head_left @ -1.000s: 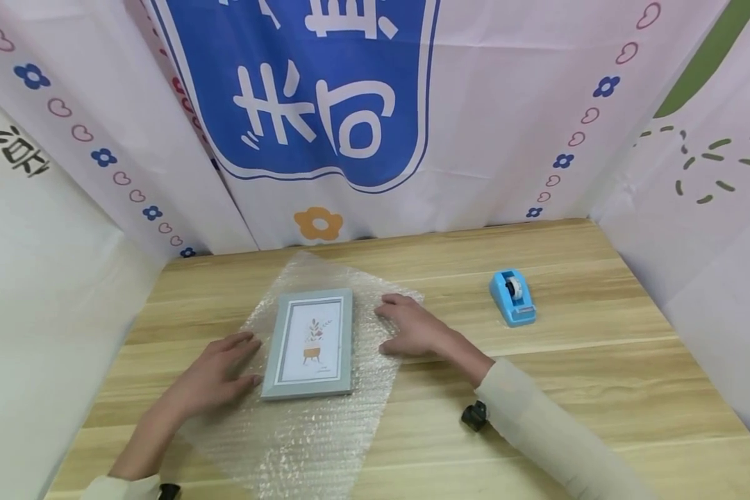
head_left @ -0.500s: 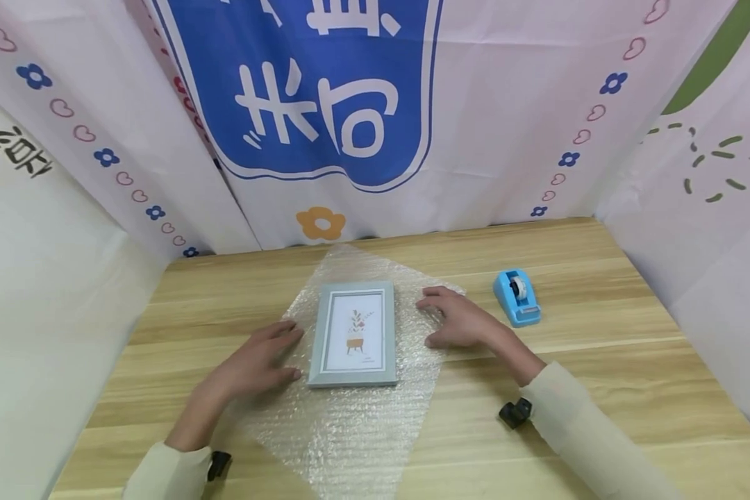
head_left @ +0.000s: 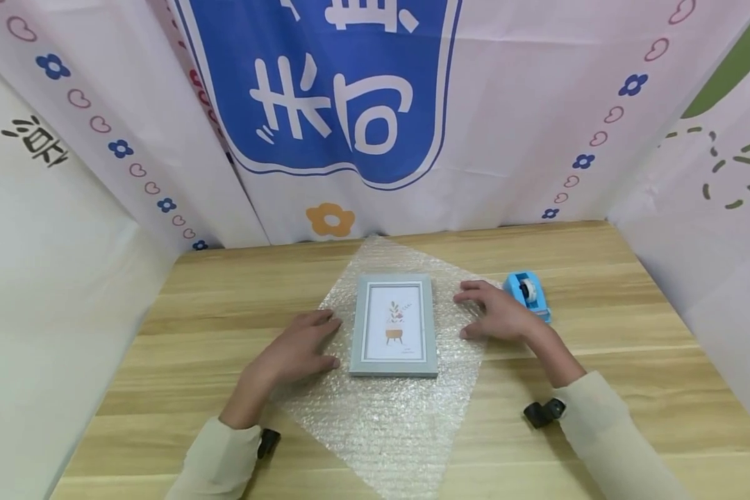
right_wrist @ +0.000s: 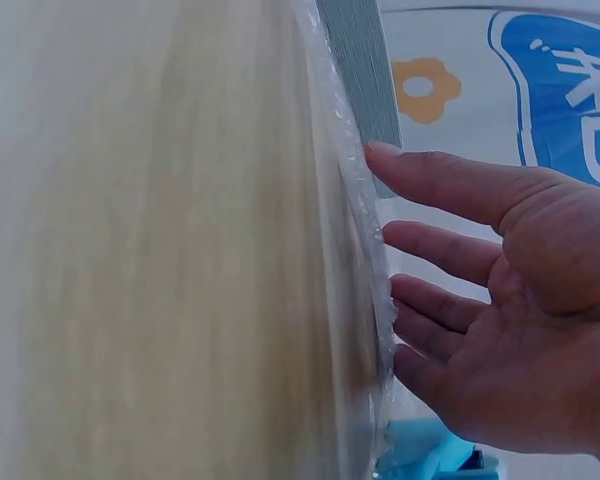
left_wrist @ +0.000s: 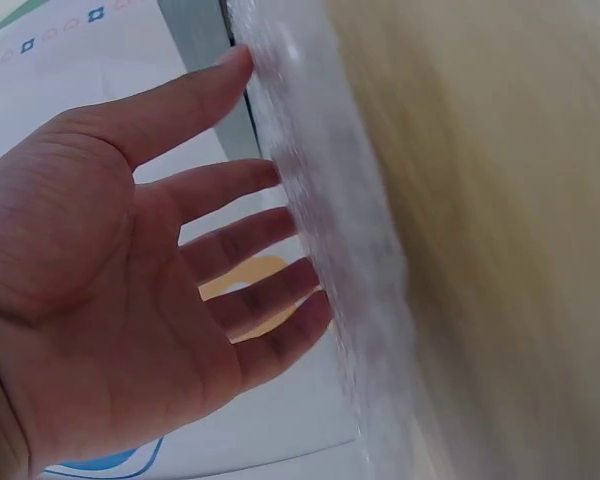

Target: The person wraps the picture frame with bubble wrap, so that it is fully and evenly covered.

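A light grey-green picture frame (head_left: pixel 395 325) lies face up on a sheet of bubble wrap (head_left: pixel 390 423), showing a drawing of a potted plant on legs. The sheet is turned so that one corner points to the back of the table. At its left side my left hand (head_left: pixel 294 351) rests with spread, slightly bent fingers, apart from the frame. On the other side my right hand (head_left: pixel 498 312) touches the sheet, its fingers loosely bent. Both wrist views show fingertips of the left hand (left_wrist: pixel 150 280) and right hand (right_wrist: pixel 510 300) right at the bubble wrap, with nothing gripped.
A blue tape dispenser (head_left: pixel 539 303) stands just behind the right hand, which partly covers it. The wooden table (head_left: pixel 612 312) ends at a printed cloth backdrop (head_left: pixel 500 139), with white side walls left and right. Black cameras sit at both wrists.
The bubble wrap and the picture frame on it have slid to the right, with both hands moving along. The right hand now overlaps the tape dispenser in the head view.
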Demonstrator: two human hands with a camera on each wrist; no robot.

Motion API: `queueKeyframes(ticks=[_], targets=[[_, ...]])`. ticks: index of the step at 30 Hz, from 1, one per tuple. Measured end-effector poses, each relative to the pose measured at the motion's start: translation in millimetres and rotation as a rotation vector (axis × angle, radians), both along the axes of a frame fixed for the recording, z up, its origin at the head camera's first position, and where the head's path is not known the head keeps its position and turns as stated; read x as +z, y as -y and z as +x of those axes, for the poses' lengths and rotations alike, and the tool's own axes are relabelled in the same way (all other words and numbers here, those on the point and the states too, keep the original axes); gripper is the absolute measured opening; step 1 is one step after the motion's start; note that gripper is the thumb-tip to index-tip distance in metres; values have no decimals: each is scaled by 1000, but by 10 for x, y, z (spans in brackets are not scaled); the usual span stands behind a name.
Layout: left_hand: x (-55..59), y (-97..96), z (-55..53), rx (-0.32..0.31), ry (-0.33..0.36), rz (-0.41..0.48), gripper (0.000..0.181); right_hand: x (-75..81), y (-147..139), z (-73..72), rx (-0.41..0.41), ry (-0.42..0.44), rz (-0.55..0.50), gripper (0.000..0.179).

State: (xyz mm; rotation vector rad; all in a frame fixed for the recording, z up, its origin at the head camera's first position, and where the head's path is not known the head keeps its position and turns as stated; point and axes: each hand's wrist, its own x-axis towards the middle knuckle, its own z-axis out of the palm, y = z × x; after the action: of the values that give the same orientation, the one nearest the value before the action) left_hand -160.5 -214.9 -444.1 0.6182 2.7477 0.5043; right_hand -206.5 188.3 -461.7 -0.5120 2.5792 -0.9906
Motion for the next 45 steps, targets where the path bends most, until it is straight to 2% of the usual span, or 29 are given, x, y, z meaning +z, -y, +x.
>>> queueKeyframes(ticks=[8, 21, 30, 35, 38, 41, 43, 45], targets=[[8, -33, 0, 16, 34, 8, 75, -31, 0, 45, -37, 8, 0, 67], [63, -9, 15, 19, 91, 7, 79, -34, 60, 77, -47, 29, 19, 68], [48, -10, 39, 40, 114, 21, 76, -30, 99, 80, -41, 18, 20, 71], [48, -3, 38, 36, 98, 27, 73, -12, 115, 83, -53, 5, 29, 70], [41, -2, 33, 12, 79, 22, 69, -2, 139, 96, -61, -15, 31, 68], [45, -5, 25, -24, 19, 27, 62, 20, 165, 115, -65, -70, 26, 67], [57, -18, 17, -24, -23, 52, 58, 37, 181, 125, -68, -108, 4, 66], [73, -37, 15, -24, -57, 90, 56, 40, 192, 135, -72, -107, -37, 65]])
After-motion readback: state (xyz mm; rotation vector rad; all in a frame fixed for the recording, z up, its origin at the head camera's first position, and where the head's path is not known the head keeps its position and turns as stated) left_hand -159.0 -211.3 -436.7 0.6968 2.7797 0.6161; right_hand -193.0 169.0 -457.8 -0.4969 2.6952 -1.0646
